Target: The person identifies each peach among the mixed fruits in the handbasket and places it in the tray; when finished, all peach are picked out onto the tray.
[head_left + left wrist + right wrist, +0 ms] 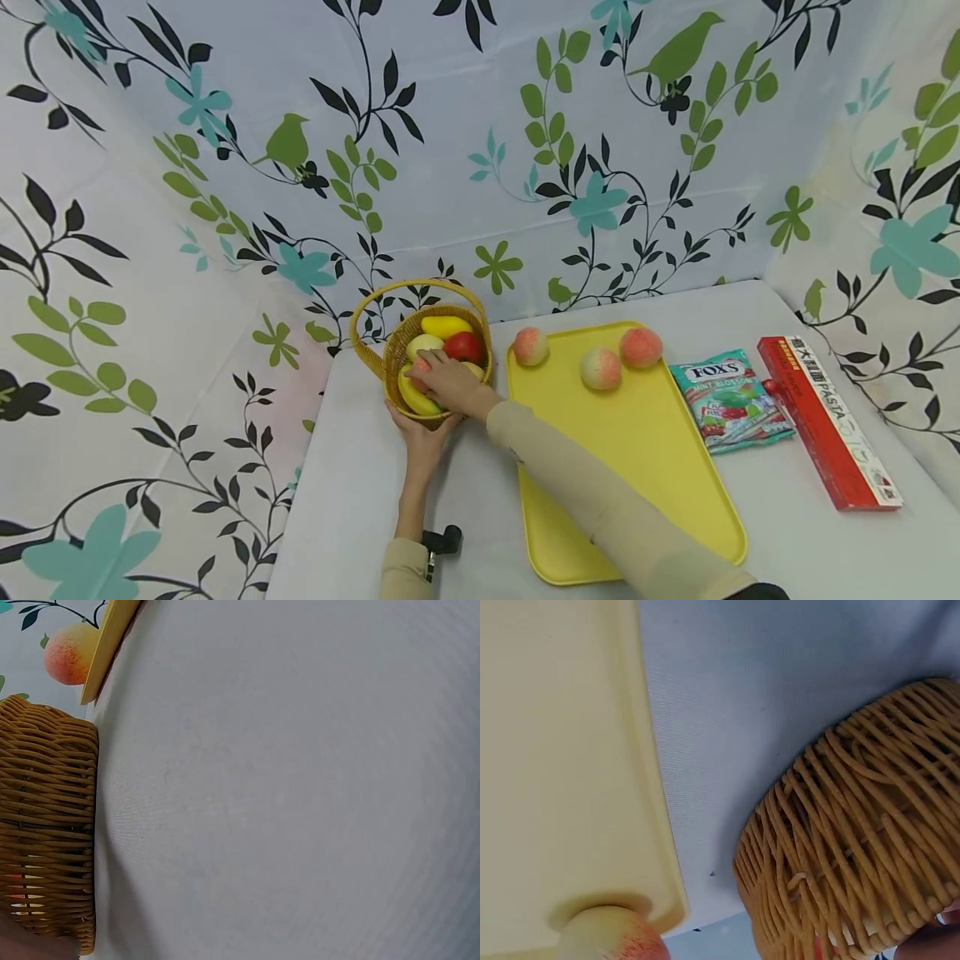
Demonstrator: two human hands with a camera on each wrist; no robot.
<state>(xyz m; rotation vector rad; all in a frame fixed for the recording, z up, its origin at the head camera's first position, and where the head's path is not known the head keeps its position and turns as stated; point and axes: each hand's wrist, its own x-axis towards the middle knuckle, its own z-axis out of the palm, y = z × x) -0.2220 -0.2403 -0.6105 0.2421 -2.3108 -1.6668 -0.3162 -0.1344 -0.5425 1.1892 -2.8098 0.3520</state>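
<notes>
A round wicker basket (pixel 393 357) with a tall hoop handle stands at the table's back left, full of fruit. My left hand (pixel 423 432) holds its near side from outside, fingers and thumb spread along the wall. Reaching over the rim, my right hand (pixel 453 387) grips a pinkish peach (pixel 422 364) among the fruit; its fingers partly cover it. Around it lie a banana (pixel 417 398), a red apple (pixel 463 347), a pale green fruit (pixel 422 345) and a long yellow fruit (pixel 444 326). The basket's woven wall (pixel 49 787) fills the left wrist view's left edge.
Right of the basket lies a yellow tray (pixel 652 433), crossed by my right forearm. Three peaches sit along its far end, one peach (pixel 601 368) nearest the middle. Further right are a candy bag (pixel 731 400) and a red pasta box (pixel 828 425). Patterned cloth hangs behind.
</notes>
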